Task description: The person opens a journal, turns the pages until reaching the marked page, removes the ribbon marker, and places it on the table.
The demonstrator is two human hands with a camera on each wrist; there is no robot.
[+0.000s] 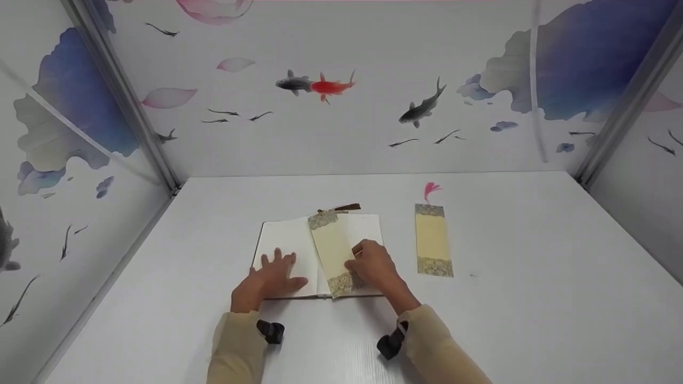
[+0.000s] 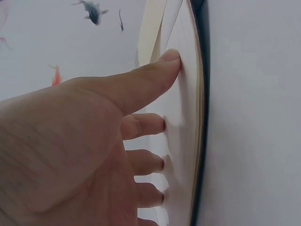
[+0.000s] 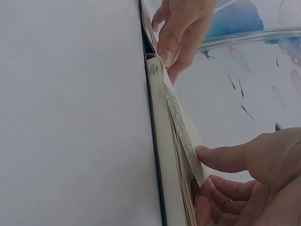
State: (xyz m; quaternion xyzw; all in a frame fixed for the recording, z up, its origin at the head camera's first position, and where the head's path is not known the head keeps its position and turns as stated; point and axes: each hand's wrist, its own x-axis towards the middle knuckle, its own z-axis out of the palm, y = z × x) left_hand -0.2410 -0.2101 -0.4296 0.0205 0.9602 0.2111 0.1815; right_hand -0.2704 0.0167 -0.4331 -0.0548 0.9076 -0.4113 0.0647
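My left fingers (image 2: 145, 162) spread on open notebook (image 1: 288, 240), lower centre of frame — right fingers (image 3: 233, 188) pinching bookmark (image 1: 330, 244) by edge — best held lightly.

At centre, you see notebook pages (image 1: 288, 237) of matt paper and a bookmark (image 1: 330, 245) like smooth card; your sleeves (image 1: 235, 346), bottom, are matt cloth, the tabletop (image 1: 171, 277) faintly glossy, the upper-left post (image 1: 124, 95) metallic.

No text, label, brand, number or sign is legible — in any view.
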